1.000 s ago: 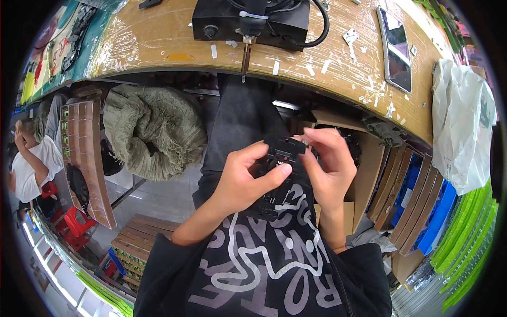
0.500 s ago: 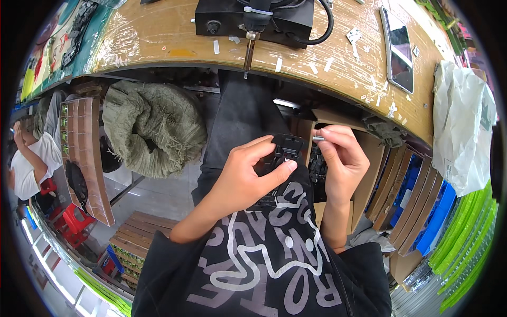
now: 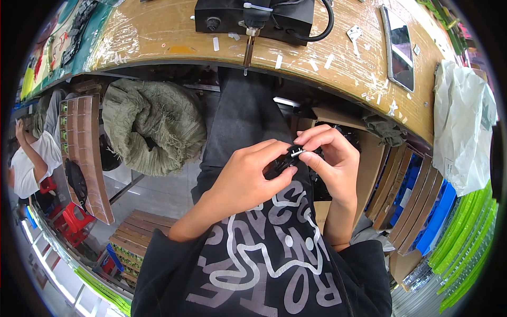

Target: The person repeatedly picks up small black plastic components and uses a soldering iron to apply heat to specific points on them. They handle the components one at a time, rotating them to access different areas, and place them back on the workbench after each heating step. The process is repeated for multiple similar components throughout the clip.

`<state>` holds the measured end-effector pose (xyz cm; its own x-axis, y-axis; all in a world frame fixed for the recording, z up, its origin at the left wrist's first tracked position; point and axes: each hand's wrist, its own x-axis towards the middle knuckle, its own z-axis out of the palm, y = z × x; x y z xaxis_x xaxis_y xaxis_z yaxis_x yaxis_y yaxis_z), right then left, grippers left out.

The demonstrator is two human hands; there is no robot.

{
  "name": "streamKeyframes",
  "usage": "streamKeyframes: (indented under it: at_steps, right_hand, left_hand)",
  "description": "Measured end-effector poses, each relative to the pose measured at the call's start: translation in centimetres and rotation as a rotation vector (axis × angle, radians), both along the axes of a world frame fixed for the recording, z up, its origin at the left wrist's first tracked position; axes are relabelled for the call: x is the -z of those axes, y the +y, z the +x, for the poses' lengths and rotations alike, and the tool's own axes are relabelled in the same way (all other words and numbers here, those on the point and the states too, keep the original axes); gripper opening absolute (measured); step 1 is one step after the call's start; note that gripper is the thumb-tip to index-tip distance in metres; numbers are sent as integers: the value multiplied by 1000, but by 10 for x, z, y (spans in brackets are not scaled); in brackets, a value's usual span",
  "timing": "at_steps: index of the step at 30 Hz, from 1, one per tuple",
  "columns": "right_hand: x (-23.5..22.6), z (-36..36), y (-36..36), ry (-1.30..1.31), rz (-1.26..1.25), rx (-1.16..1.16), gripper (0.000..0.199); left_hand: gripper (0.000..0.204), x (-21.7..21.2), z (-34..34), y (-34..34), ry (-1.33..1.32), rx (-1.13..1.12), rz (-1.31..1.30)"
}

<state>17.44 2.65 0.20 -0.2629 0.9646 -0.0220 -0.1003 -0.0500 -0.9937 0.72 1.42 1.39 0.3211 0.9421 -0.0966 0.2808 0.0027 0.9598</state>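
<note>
In front of my torso, my left hand (image 3: 252,168) is closed around a black plastic part (image 3: 273,171), thumb on the near side and fingers on the far side. Much of the part is hidden by that hand. My right hand (image 3: 334,160) pinches a small silvery metal pin (image 3: 298,151) between thumb and fingers. The pin is at the upper right end of the black part; whether it sits in the part or only lies against it I cannot tell.
A soldering-type tool (image 3: 249,50) with a metal tip juts over the bench edge beside a black box (image 3: 222,24). On the wooden bench (image 3: 158,39) lie a phone (image 3: 398,50) and white scraps. A green-grey sack (image 3: 153,127) stands left; cartons and blue trays (image 3: 435,216) stand right.
My right hand has moved left and brought the metal pin to the black part's end. The black part has been tilted, so less of its face shows.
</note>
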Motion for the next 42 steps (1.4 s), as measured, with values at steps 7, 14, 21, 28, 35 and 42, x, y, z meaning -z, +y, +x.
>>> streamKeyframes:
  at_steps: [7,14,21,28,35,42]
  right_hand:
    - [0,2,-3,-103,-4,-3,11]
    - [2,-1,-4,-147,-32,23,9]
    - [7,2,1,-334,158,1,9]
    - [25,-10,12,25,183,-124,9]
    - [23,-35,19,30,28,27,14]
    - [18,-45,7,84,-412,-130,30]
  left_hand:
    - [24,6,-1,0,83,59,103]
    - [25,6,-4,2,176,95,177]
    - [36,18,-20,13,-173,277,-286]
    - [29,51,-24,10,-748,191,-780]
    - [22,50,-29,24,-961,-10,-782]
    - [5,44,-23,40,-567,-545,-238]
